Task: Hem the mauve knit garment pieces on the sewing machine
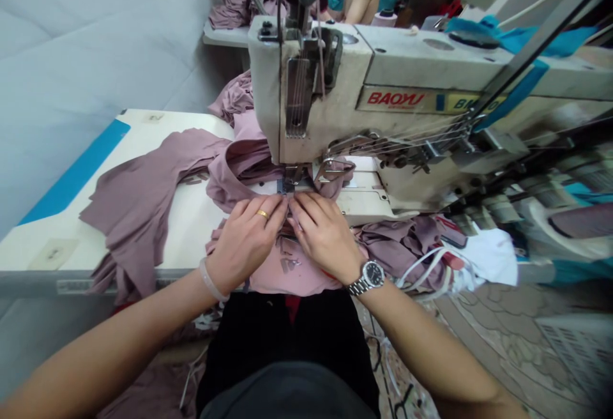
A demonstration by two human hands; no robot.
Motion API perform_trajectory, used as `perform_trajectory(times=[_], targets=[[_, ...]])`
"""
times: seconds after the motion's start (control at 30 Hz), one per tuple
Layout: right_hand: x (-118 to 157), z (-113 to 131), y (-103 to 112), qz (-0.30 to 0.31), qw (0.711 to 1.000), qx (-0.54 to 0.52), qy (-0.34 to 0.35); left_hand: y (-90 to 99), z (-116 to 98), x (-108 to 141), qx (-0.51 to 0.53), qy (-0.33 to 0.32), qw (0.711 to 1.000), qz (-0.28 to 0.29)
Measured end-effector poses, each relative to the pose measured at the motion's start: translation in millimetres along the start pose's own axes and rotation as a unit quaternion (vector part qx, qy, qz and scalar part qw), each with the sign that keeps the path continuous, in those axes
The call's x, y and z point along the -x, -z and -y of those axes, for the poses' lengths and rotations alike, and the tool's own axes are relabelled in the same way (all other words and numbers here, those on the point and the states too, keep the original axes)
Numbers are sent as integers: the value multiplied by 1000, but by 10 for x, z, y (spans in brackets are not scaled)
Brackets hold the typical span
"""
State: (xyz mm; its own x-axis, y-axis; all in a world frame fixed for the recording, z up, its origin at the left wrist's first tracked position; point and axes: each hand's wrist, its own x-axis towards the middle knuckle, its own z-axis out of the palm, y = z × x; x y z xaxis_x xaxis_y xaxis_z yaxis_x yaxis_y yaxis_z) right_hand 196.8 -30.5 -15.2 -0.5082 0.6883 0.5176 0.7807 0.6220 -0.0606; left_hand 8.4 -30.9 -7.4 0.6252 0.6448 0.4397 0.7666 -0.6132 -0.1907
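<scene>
Where fabric point(268, 278) meets needle point(290, 173), hands point(244, 243) point(325, 237) together

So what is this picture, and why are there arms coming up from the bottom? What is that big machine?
This picture comes from a little camera on a person's head, so you see what they see, looking down at their own arms. The big cream machine is an industrial sewing machine, with the word BAOYU in red on its front. Its needle area sits just above the person's hands.

The left hand, wearing a gold ring, and the right hand, with a wristwatch on its wrist, are both pressing on soft mauve cloth, right in front of the metal foot that holds cloth down under the needle. The cloth lies in folds across a white table with a blue strip along it.
</scene>
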Motion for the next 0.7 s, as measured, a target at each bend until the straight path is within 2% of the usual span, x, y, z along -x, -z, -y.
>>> perform_trajectory(times=[0.17, 0.43, 0.7], targets=[[10, 7, 18, 17, 999, 27, 19, -2, 9, -4, 15, 3, 1000, 8], [41, -14, 12, 9, 1000, 7, 19, -7, 31, 23, 46, 8, 999, 10], [-4, 11, 26, 15, 998, 50, 29, -11, 25, 21, 47, 11, 999, 8]])
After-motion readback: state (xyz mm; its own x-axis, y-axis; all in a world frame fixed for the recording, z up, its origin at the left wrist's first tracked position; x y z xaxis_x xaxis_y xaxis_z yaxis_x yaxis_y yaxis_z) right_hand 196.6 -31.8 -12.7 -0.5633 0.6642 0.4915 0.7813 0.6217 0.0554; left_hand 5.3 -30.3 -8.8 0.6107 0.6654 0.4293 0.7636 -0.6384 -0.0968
